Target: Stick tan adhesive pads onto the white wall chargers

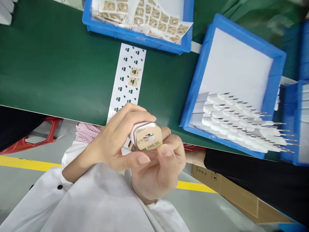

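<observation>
My left hand (118, 138) is closed around a small white device with rounded corners (134, 130). A metal plug that looks like USB (132, 146) pokes out below it, near the palm. Between thumb and finger of my right hand (164, 164) is the edge of a tan adhesive sticker (151, 140) printed "300LSE", with a cutout in its middle. The sticker overlaps the device's face; whether it is stuck down I cannot tell. Beyond my left hand, a white backing sheet (125, 74) lies on the green table, carrying two tan stickers (134, 76) among several cutouts.
At the top, a blue tray (135, 37) holds sheets of tan stickers (156, 19). To the right, another blue tray (200, 80) contains rows of white parts with metal tips (238, 122). A co-worker's dark sleeve (241, 177) reaches in from the right, above a cardboard box (231, 193).
</observation>
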Action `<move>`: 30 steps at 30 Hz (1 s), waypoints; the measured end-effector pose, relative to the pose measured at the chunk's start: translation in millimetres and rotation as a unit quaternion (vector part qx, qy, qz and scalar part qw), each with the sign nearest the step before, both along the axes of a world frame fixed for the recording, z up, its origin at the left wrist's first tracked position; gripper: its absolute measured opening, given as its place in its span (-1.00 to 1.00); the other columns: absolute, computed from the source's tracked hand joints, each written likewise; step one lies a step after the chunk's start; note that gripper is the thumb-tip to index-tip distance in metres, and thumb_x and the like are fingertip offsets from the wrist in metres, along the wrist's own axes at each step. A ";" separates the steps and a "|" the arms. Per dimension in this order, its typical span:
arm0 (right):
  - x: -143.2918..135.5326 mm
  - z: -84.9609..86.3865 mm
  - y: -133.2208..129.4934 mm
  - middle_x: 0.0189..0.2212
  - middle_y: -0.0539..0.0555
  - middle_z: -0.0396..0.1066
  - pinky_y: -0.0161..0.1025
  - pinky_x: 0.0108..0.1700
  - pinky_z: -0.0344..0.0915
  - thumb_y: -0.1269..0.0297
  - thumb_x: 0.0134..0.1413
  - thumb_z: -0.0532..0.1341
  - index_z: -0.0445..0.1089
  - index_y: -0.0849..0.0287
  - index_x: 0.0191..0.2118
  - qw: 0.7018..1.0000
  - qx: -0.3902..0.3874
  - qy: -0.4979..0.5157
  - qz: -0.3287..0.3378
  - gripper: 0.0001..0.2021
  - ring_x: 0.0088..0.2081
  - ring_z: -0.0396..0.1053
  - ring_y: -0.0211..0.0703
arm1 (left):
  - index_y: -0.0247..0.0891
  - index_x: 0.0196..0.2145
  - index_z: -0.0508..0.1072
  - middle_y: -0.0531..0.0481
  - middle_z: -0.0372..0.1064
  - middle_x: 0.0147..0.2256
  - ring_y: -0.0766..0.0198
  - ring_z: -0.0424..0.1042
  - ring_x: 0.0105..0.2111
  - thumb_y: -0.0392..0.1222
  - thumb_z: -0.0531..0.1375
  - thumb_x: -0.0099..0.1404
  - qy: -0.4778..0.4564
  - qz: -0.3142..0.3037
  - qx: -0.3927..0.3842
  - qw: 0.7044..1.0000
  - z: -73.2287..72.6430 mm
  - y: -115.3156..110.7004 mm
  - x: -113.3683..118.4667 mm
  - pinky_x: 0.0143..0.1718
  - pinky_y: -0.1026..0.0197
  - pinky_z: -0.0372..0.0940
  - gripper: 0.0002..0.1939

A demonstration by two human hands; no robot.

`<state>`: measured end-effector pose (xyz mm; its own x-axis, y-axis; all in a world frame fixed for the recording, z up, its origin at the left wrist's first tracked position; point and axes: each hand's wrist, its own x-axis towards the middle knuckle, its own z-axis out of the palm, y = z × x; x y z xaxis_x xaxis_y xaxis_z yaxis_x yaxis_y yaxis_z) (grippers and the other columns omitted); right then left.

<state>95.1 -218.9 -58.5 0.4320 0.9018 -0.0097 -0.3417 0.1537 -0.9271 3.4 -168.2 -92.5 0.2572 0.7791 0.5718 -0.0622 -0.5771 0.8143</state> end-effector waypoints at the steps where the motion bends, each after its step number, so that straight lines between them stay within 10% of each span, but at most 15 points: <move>1: -0.1 0.2 0.0 -0.60 -0.08 0.06 -0.16 -0.45 0.10 0.23 0.18 0.28 0.28 0.03 -0.53 1.000 -0.001 -0.001 -0.001 -0.72 -0.55 0.05 -0.19 | -0.18 0.06 0.29 -0.08 0.34 -0.18 0.13 0.42 -0.20 0.16 0.10 0.40 0.002 0.000 -0.001 1.000 0.3 -0.1 -0.2 -0.26 0.04 0.40 -0.56; 30: -0.9 -6.5 2.5 -0.59 -0.10 0.05 -0.21 -0.43 0.16 0.32 0.21 0.25 0.24 0.06 -0.50 0.999 0.018 -0.028 -0.009 -0.73 -0.53 0.11 -0.23 | -0.20 0.05 0.30 -0.07 0.28 -0.16 0.17 0.42 -0.18 0.11 0.08 0.43 -0.004 0.009 0.015 1.000 0.5 1.2 1.9 -0.22 0.07 0.43 -0.60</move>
